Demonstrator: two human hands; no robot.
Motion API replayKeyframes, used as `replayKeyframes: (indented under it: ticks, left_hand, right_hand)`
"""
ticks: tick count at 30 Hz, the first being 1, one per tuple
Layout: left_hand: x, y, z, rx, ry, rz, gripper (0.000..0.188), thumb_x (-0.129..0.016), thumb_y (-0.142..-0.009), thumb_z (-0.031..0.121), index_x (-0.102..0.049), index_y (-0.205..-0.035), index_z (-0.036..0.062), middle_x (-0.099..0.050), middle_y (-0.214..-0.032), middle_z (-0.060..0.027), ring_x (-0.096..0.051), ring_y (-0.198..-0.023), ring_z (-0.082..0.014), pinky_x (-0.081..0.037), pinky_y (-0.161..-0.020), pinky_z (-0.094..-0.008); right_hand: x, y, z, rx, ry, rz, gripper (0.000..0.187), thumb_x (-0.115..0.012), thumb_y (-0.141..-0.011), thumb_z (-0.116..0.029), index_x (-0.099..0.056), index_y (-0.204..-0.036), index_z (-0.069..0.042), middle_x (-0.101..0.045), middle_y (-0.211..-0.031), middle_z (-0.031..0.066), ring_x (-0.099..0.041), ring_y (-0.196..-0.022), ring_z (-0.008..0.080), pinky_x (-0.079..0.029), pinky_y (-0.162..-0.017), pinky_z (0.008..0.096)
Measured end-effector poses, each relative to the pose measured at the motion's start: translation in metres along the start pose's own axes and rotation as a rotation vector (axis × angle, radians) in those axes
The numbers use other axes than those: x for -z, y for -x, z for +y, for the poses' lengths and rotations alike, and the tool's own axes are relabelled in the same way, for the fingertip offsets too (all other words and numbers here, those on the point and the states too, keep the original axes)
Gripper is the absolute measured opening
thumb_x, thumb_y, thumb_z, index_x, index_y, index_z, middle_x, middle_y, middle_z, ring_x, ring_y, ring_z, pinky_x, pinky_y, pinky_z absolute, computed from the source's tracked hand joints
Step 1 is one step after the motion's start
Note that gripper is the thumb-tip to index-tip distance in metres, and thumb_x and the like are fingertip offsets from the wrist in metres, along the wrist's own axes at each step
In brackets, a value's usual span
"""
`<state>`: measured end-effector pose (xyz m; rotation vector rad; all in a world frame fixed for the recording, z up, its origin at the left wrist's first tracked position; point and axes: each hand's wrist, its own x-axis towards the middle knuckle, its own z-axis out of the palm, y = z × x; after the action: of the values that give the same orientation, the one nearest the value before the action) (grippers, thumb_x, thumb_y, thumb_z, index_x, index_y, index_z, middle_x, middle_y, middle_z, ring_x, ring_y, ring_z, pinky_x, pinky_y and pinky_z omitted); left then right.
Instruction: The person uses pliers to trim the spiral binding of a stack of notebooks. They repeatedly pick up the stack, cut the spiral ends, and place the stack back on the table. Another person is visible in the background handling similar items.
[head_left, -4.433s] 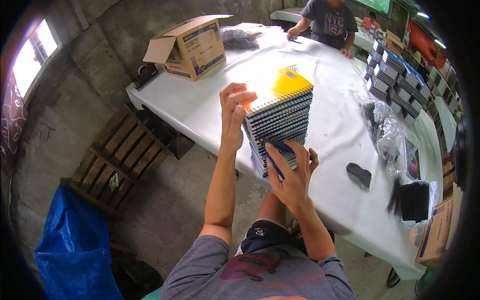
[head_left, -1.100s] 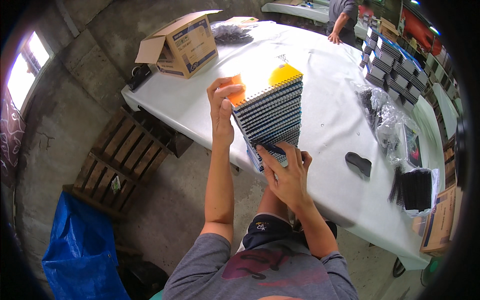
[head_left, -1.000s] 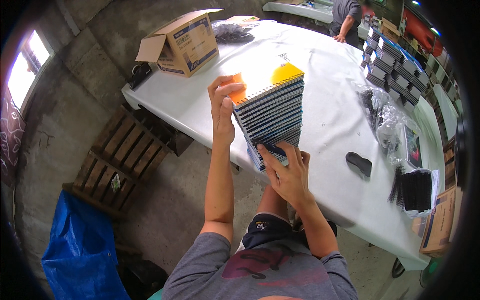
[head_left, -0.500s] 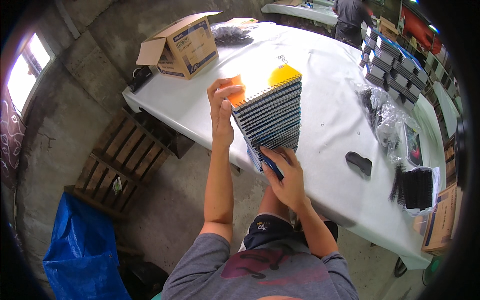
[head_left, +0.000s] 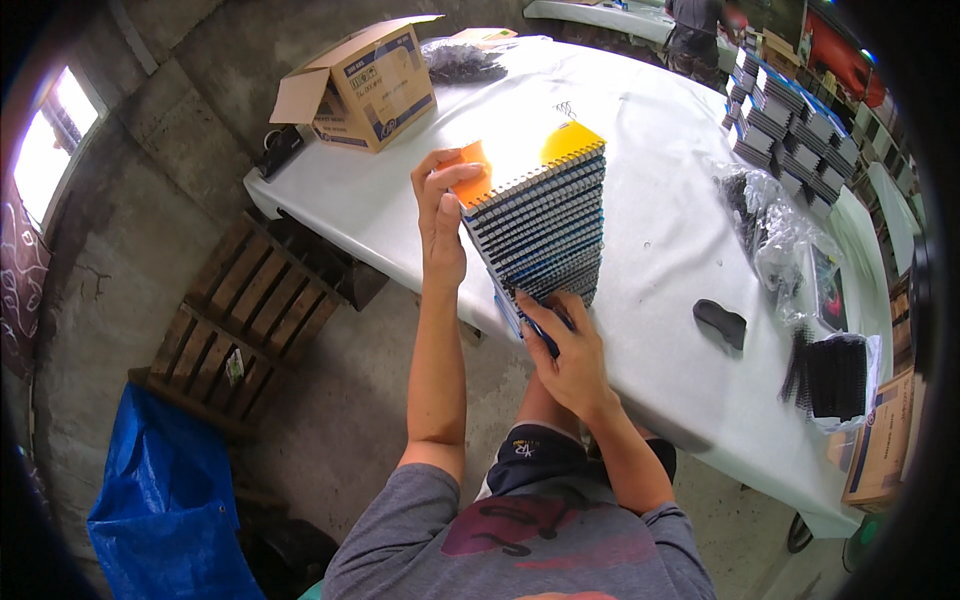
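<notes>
A tall stack of spiral-bound notebooks (head_left: 545, 220) stands at the near edge of the table, its coil bindings facing me. The top cover is orange, white with glare, and yellow. At the stack's upper left corner, my left hand (head_left: 442, 205) grips the top notebooks, fingers over the cover and thumb by the side. My right hand (head_left: 570, 350) is closed around blue-handled pliers (head_left: 543, 338), low against the coils. The jaws are mostly hidden between fingers and bindings. To the right lies a dark, elongated flat object (head_left: 720, 324).
An open cardboard box (head_left: 385, 95) stands back left. Plastic-wrapped black coils (head_left: 760, 220), a tray of black coils (head_left: 838, 378) and stacked notebooks (head_left: 790, 135) line the right side. A wooden pallet (head_left: 240, 320) leans at left. A person (head_left: 697, 40) stands far back.
My right hand has shifted slightly along the coils, and the pliers' handles show more apart. My left hand keeps its hold on the stack. The person at the back has moved slightly.
</notes>
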<state>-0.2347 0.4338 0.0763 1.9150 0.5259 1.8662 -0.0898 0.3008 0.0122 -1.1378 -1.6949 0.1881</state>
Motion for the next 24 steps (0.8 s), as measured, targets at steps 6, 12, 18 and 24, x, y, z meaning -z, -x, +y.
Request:
replayKeyframes:
  ticks: [6, 12, 18, 24]
  left_hand:
    - [0.0, 0.001, -0.001, -0.009, 0.0, 0.009, 0.049, -0.032, -0.097, 0.047, -0.055, -0.108, 0.006, -0.039, -0.126, -0.0125, -0.039, -0.121, -0.0218, -0.032, -0.103, -0.0339]
    - [0.002, 0.0, -0.001, 0.004, 0.003, 0.004, 0.049, -0.032, -0.097, 0.047, -0.055, -0.109, 0.0057, -0.039, -0.126, -0.0128, -0.039, -0.121, -0.0221, -0.032, -0.103, -0.0341]
    - [0.001, -0.001, 0.001, 0.006, -0.001, -0.001, 0.049, -0.032, -0.096, 0.047, -0.055, -0.109, 0.0057, -0.039, -0.126, -0.0128, -0.038, -0.122, -0.0222, -0.031, -0.104, -0.0342]
    - [0.001, 0.0, -0.001, 0.007, 0.011, -0.001, 0.049, -0.033, -0.096, 0.048, -0.055, -0.11, 0.0068, -0.038, -0.126, -0.0126, -0.038, -0.122, -0.0217, -0.032, -0.103, -0.0341]
  right_hand:
    - [0.018, -0.014, -0.009, -0.872, -1.021, -0.262, 0.035, -0.062, -0.085, -0.014, -0.061, -0.119, -0.01, -0.06, -0.092, 0.0146, -0.06, -0.085, 0.0243, -0.047, -0.074, 0.0344]
    - [0.006, 0.004, -0.001, -0.097, -0.08, -0.005, 0.036, -0.064, -0.082, -0.015, -0.063, -0.118, -0.02, -0.056, -0.104, 0.011, -0.055, -0.096, 0.0243, -0.039, -0.085, 0.0386]
    - [0.005, 0.012, 0.005, 0.054, 0.262, 0.018, 0.037, -0.064, -0.081, -0.02, -0.064, -0.117, -0.025, -0.049, -0.111, 0.0091, -0.049, -0.102, 0.0231, -0.027, -0.096, 0.0451]
    - [0.001, 0.007, 0.005, 0.099, 0.35, 0.01, 0.036, -0.063, -0.081, -0.022, -0.064, -0.117, -0.027, -0.049, -0.111, 0.0085, -0.05, -0.102, 0.0224, -0.028, -0.095, 0.0477]
